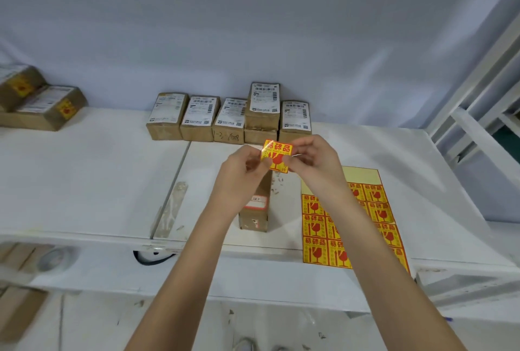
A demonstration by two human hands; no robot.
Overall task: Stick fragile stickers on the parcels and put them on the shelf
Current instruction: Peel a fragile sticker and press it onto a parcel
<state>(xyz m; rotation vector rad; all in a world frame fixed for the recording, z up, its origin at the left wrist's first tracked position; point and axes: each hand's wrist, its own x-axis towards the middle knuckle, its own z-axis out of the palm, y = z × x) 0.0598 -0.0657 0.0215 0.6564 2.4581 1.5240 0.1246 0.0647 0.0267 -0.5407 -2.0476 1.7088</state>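
Both hands hold one yellow-and-red fragile sticker (276, 155) in the air above the table. My left hand (244, 165) pinches its left edge and my right hand (313, 157) pinches its right edge. Below the hands a brown cardboard parcel (255, 207) lies on the white table, partly hidden by my left wrist. To its right lies the sticker sheet (344, 226) with several stickers on it and its top row peeled bare. A row of several brown parcels (229, 118) with white shipping labels stands at the back against the wall.
At the far left, two parcels (42, 102) bearing yellow fragile stickers sit stacked. A white metal shelf frame (478, 114) rises at the right. A tape strip (171, 210) marks the table seam. A tape roll (55, 259) lies on a lower level at left.
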